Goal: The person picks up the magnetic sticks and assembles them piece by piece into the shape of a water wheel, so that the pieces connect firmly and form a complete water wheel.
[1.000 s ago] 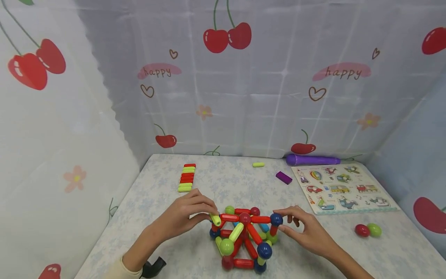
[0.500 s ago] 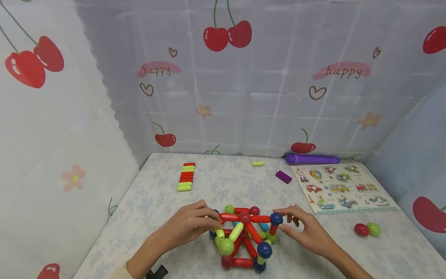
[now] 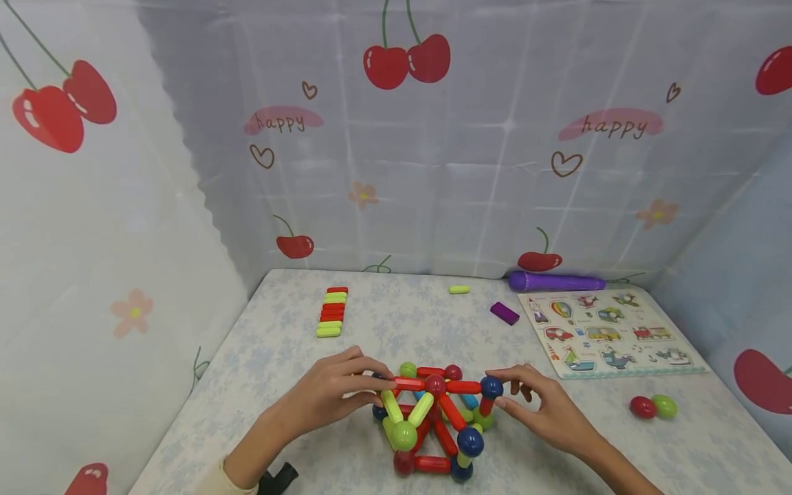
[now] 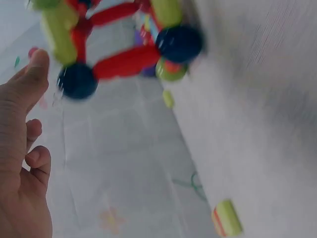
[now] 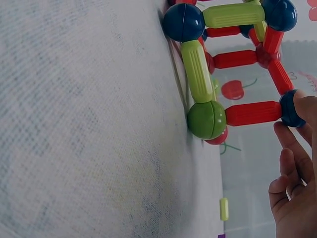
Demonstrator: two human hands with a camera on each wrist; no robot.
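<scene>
A framework of magnetic building rods and balls [image 3: 436, 405] stands on the table in front of me. Its rods are red, yellow-green and blue, with red, green and blue balls at the joints. My left hand [image 3: 337, 388] pinches the upper left blue ball [image 4: 78, 81] between thumb and fingers, partly covering it in the head view. From there a yellow-green rod [image 3: 392, 405] slopes down to the front green ball [image 3: 405, 436]. On the other side, thumb and index finger of my right hand [image 3: 537, 407] pinch the upper right blue ball [image 5: 292, 108], which tops an upright red rod [image 5: 253, 113].
Red and yellow-green rods [image 3: 331, 313] lie in a row at back left. A single yellow-green rod [image 3: 459, 289], a purple block [image 3: 504, 313] and a purple microphone-shaped toy [image 3: 557, 282] lie at the back. A picture puzzle board [image 3: 609, 333] and two balls [image 3: 643, 407] are at right.
My left hand has brought the yellow-green rod down into the framework, between the left blue ball and front green ball, then moved its fingers up to the blue ball. The right hand keeps its place.
</scene>
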